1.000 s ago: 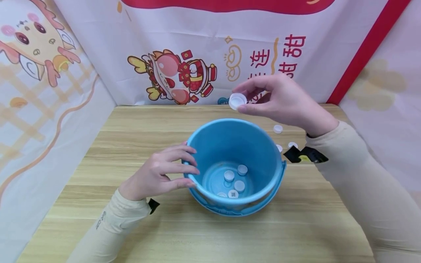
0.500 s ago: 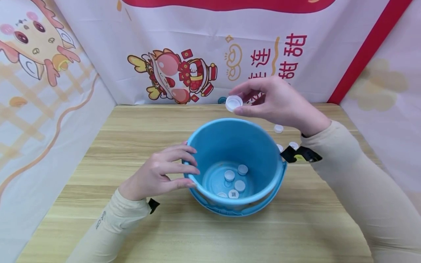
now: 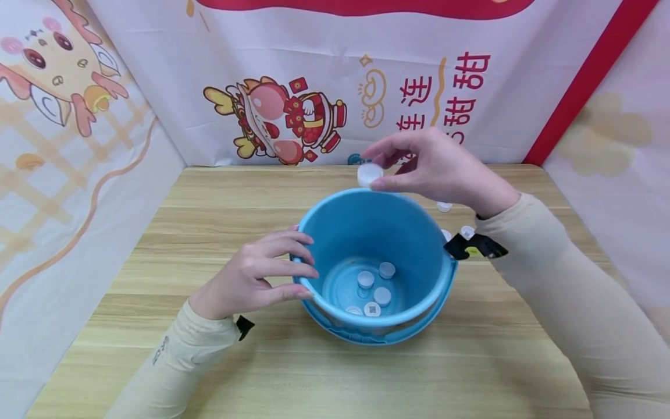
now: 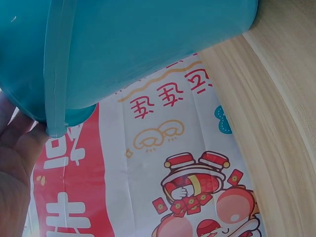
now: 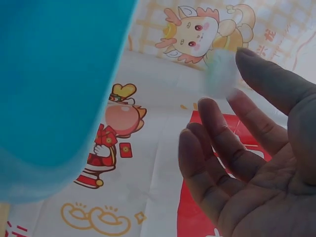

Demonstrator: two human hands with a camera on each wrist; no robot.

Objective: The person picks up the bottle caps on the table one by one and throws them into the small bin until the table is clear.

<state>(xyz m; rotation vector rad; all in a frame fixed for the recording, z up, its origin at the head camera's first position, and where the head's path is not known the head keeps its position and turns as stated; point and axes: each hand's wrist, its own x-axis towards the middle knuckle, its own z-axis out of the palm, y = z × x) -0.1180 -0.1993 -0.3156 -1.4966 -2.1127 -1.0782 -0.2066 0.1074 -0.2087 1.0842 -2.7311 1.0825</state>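
Observation:
A light-blue bucket (image 3: 373, 224) stands on the wooden table, with several white bottle caps (image 3: 382, 297) at its bottom. My left hand (image 3: 256, 273) holds its left rim, fingers reaching over the edge. In the left wrist view, fingers (image 4: 24, 138) meet the bucket's rim. Above the bucket's far rim is my right hand (image 3: 426, 166), thumb and fingers spread apart. One more white bottle cap (image 3: 370, 174) is just at its fingertips. In the right wrist view that cap (image 5: 221, 74) is blurred and sits just beyond the thumb and fingertips, apparently slipping free.
Loose white caps lie on the table right of the bucket, one behind it (image 3: 444, 206) and one by the right wrist strap (image 3: 467, 232). The bucket's handle (image 3: 366, 336) hangs down at the near side. A printed cloth (image 3: 314, 58) walls off the back.
My right hand has moved left and slightly down over the bucket. The cap it pinched has tipped and now comes away from the fingers. The left hand stays on the rim.

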